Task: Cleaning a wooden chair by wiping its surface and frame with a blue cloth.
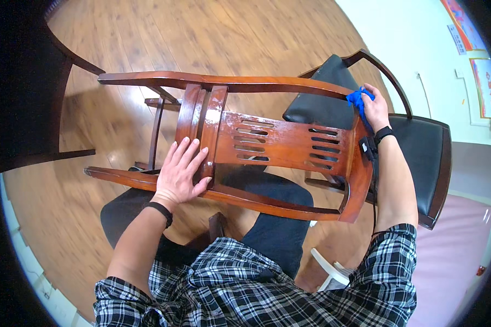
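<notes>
A reddish-brown wooden chair (286,143) with a slotted back panel lies on its side in front of me, partly over my legs. My left hand (183,169) rests spread on its lower crossbars and holds nothing. In my right hand (377,108) is a bunched blue cloth (359,102), pressed against the upper corner of the chair's frame at the far right. A black band is on each wrist. Beside the top rail, near my right wrist, a small black device (366,148) hangs on a black cable.
A dark-framed chair with a black padded seat (413,151) and back stands at the right, partly behind the wooden chair. A dark piece of furniture (32,98) is at the far left. A pink padded surface (454,249) lies lower right, and a white curved object (329,265) is near my right elbow.
</notes>
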Demonstrator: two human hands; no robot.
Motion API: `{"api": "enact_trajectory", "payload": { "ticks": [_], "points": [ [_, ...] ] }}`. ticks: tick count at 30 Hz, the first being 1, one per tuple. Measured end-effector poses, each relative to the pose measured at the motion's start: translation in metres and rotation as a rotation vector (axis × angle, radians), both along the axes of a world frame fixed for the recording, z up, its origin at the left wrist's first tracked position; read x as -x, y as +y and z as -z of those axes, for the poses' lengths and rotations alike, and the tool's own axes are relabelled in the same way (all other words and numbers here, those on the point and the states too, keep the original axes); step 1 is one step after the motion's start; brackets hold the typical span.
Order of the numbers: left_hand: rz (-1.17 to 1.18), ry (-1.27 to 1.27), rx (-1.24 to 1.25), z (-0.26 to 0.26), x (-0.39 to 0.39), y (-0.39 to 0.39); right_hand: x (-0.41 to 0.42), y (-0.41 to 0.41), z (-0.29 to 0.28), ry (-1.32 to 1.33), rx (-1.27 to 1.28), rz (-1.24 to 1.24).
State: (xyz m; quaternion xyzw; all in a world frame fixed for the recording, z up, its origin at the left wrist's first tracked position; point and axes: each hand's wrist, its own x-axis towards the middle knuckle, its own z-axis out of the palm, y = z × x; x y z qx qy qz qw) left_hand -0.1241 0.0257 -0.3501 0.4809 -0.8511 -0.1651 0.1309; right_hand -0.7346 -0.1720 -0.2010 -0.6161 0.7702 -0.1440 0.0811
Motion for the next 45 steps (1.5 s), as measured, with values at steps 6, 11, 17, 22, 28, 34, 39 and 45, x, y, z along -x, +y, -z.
{"api": "enact_trajectory", "payload": {
  "ticks": [6,11,17,22,28,34,39,45],
  "points": [
    [-0.014,0.007,0.021,0.000,-0.002,0.001,-0.022,0.000,-0.011,-0.084,-0.076,-0.039],
    [-0.011,0.000,0.032,0.001,-0.002,0.000,-0.053,0.001,-0.030,0.196,-0.230,-0.028],
    [-0.008,-0.016,0.014,0.002,-0.002,0.002,-0.054,-0.004,-0.029,0.254,-0.254,-0.029],
    [-0.001,-0.018,0.001,0.003,-0.003,0.001,-0.047,-0.006,-0.024,0.217,-0.263,0.020],
    [0.006,-0.005,0.005,0.002,0.002,-0.001,-0.026,0.001,-0.007,0.345,-0.098,0.011],
    [-0.011,-0.017,-0.002,0.002,-0.004,0.003,-0.049,0.008,-0.025,0.138,-0.232,-0.033],
    [-0.004,-0.009,0.013,0.002,0.000,0.001,-0.026,0.031,-0.015,0.117,-0.138,-0.163],
    [-0.008,-0.016,0.013,0.002,-0.003,0.003,-0.041,0.070,-0.025,0.068,-0.174,-0.301]
  ]
}}
